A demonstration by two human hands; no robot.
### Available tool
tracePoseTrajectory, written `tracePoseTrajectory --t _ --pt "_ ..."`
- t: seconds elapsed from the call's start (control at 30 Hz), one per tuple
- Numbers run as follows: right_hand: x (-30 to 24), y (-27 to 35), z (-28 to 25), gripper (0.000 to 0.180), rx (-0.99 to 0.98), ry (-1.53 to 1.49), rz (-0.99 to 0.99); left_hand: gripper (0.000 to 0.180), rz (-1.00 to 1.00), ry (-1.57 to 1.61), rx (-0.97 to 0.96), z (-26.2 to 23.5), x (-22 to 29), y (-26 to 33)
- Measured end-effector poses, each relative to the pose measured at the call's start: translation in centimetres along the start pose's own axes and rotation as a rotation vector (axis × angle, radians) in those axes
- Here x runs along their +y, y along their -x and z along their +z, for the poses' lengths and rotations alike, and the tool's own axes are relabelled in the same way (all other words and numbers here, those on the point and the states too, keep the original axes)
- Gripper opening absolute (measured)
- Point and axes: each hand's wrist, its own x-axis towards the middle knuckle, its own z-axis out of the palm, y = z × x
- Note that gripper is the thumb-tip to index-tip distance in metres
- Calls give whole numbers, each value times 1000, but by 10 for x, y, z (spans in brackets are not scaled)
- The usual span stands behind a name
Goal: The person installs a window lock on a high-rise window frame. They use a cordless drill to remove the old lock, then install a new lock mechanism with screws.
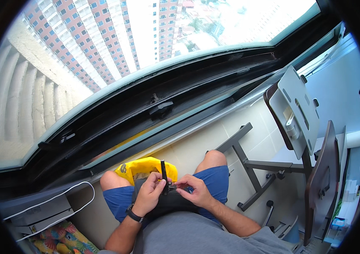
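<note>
My left hand [149, 194] is closed around a slim black bar-like piece [163, 170] that stands up past the thumb; its exact kind is unclear. Close beside it, my right hand [195, 190] has thumb and fingers pinched near a small dark part between the hands, too small to make out. Both hands are over my lap, above a black item [173, 204] lying between my thighs. Just beyond them, a yellow bag [149, 163] gapes between my knees, its inside greyish-tan and partly hidden by the left hand.
A black-framed window [163, 108] curves ahead, with tall buildings outside. To the right stand a dark metal stand [247, 165] and a tilted white panel [296, 106]. At lower left, a white cord [91, 188] loops near a pale box [44, 216] and colourful patterned cloth [63, 239].
</note>
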Motion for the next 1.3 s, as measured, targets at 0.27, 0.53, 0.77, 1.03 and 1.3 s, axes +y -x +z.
tracePoseTrajectory --t 0.27,0.53,0.77,1.03,1.3 --pt "62 -38 -121 11 646 66 168 15 107 361 130 -42 -7 -3" --pt "100 -31 -192 13 812 79 155 17 56 417 115 -39 -18 -26" --pt "198 -16 -74 66 157 453 699 19 60 285 103 -33 -27 -52" --pt "244 -39 114 41 -594 -216 642 18 104 149 158 -55 -18 -79" --pt "277 -34 100 27 138 -168 741 16 133 214 169 -62 -28 -78"
